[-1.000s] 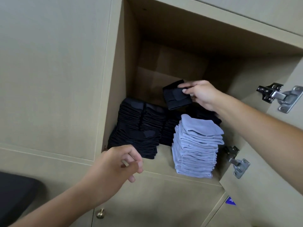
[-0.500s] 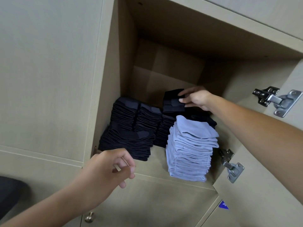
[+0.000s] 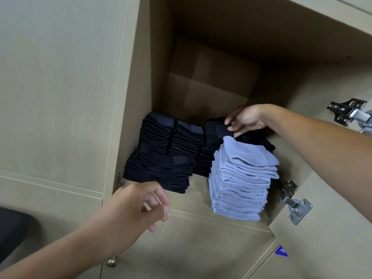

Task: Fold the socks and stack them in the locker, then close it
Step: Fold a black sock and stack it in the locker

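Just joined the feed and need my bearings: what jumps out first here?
The open locker, its shelf packed with stacks of black socks at left and back, and one tall pale blue stack at front right. The right hand sets a folded black sock on the back stack, behind the blue one.

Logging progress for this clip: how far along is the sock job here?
Mostly done, it seems: several black sock stacks and a light blue stack already sit on the locker shelf. In hand: the right hand is setting a folded black sock on a rear stack. The left hand pinches a small tan strip. Left: the locker door stands open.
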Demonstrator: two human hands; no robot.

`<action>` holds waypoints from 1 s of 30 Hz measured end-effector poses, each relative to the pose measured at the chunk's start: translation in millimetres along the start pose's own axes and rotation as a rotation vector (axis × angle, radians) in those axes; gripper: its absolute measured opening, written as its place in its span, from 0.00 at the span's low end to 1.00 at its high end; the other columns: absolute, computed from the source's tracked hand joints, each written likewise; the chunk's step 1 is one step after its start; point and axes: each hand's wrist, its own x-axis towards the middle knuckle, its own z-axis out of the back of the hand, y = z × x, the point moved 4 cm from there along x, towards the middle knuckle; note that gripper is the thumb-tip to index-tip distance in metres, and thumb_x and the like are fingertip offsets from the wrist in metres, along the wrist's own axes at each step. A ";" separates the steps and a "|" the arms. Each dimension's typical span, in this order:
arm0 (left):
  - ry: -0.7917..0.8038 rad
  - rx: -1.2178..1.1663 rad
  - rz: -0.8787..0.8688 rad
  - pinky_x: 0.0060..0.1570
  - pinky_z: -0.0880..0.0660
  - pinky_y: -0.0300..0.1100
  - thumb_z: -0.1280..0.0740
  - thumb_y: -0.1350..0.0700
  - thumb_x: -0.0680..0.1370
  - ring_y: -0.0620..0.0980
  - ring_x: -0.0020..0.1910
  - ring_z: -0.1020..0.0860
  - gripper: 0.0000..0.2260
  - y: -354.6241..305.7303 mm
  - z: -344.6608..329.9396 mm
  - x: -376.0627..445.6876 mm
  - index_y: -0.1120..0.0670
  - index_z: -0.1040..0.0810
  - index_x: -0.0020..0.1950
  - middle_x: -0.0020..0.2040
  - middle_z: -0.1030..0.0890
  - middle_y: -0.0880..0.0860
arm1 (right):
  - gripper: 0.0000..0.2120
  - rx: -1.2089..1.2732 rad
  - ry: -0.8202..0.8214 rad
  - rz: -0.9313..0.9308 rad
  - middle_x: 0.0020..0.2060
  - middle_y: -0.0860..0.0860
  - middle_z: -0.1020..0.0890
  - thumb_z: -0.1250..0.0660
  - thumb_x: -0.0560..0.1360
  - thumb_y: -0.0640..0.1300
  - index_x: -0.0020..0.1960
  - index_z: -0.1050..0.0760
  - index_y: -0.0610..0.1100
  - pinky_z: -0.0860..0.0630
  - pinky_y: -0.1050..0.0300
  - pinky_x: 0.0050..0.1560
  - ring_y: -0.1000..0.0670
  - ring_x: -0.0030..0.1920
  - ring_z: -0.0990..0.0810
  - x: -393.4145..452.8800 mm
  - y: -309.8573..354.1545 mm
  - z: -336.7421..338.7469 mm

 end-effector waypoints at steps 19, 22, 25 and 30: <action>0.034 0.046 -0.026 0.49 0.22 0.44 0.30 0.55 0.78 0.46 0.35 0.15 0.11 6.3 -4.8 5.4 0.37 0.23 0.46 0.41 0.14 0.43 | 0.10 -0.392 0.009 -0.010 0.50 0.41 0.21 0.35 0.77 0.25 0.49 0.22 0.38 0.18 0.56 0.49 0.46 0.49 0.19 3.3 -0.3 -18.9; 0.036 0.059 -0.031 0.47 0.23 0.41 0.30 0.53 0.78 0.45 0.35 0.15 0.10 8.6 -5.9 6.0 0.36 0.23 0.47 0.41 0.15 0.42 | 0.10 -0.472 -0.016 -0.012 0.47 0.43 0.19 0.34 0.76 0.25 0.47 0.21 0.38 0.18 0.59 0.45 0.49 0.47 0.19 3.0 3.6 -24.3; 0.036 0.059 -0.039 0.45 0.24 0.39 0.30 0.53 0.78 0.45 0.35 0.15 0.10 9.5 -5.2 5.8 0.36 0.23 0.47 0.41 0.15 0.42 | 0.09 -0.550 -0.017 -0.037 0.46 0.45 0.19 0.32 0.76 0.27 0.45 0.19 0.39 0.19 0.61 0.41 0.49 0.47 0.19 1.9 8.4 -28.6; 0.046 0.053 -0.037 0.43 0.26 0.38 0.29 0.52 0.78 0.46 0.35 0.15 0.07 12.3 -4.2 5.6 0.39 0.22 0.47 0.41 0.15 0.43 | 0.05 -0.545 0.013 -0.060 0.56 0.42 0.19 0.31 0.78 0.32 0.53 0.19 0.36 0.19 0.62 0.40 0.48 0.50 0.19 1.6 16.8 -24.3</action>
